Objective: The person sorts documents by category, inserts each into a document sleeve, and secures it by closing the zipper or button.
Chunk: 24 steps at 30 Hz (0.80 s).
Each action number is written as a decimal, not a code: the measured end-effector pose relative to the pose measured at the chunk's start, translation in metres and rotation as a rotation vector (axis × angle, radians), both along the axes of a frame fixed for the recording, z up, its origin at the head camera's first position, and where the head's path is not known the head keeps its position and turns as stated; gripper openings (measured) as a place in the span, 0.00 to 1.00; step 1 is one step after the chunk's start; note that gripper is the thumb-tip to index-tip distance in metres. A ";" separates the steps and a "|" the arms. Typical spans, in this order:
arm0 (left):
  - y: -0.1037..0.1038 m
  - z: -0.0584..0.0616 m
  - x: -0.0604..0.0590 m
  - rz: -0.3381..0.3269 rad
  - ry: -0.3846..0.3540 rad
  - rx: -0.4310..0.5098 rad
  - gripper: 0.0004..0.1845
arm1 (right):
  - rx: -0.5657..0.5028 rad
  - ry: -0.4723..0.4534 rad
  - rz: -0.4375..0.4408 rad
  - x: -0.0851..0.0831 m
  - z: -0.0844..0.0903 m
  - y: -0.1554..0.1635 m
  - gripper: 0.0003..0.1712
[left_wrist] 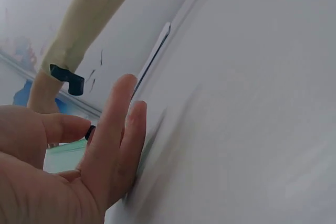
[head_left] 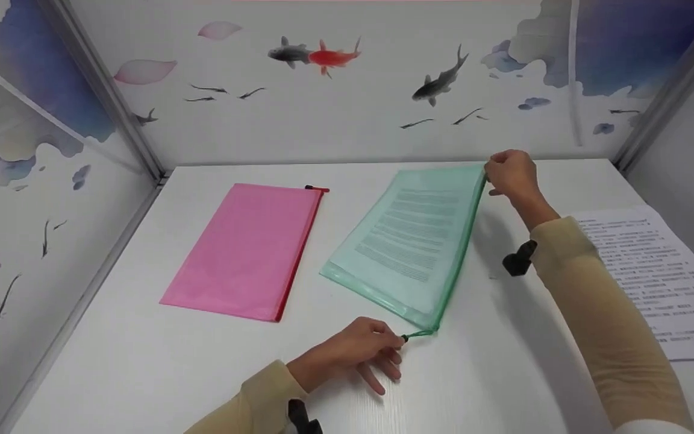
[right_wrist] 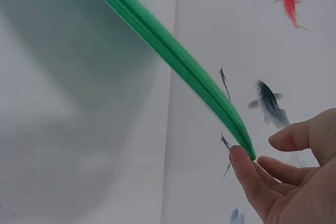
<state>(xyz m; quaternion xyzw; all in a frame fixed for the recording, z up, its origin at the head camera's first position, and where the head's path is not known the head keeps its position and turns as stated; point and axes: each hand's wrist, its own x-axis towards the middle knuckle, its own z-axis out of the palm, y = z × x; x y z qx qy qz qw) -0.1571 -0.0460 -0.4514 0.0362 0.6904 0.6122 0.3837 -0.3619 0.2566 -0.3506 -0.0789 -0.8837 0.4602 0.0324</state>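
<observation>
A translucent green zip pouch with a printed sheet inside lies tilted on the white table, its right edge raised. My left hand pinches the green zipper pull at the pouch's near corner; in the left wrist view the thumb and forefinger of that hand meet on the dark pull. My right hand pinches the far right corner of the pouch. The right wrist view shows the green zipper edge ending between the fingertips.
A pink zip pouch with a red zipper lies flat to the left. A loose printed sheet lies at the right of the table. Walls painted with fish enclose the table on three sides.
</observation>
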 end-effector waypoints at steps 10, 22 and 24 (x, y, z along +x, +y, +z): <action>-0.019 0.008 -0.020 0.047 0.099 -0.135 0.14 | -0.001 -0.001 0.076 0.023 -0.012 0.021 0.29; -0.065 0.020 -0.057 0.267 0.288 -0.359 0.15 | 0.330 0.254 0.046 0.067 -0.019 0.061 0.24; -0.070 0.022 -0.062 0.316 0.331 -0.380 0.14 | 0.409 0.299 0.051 0.073 -0.022 0.068 0.23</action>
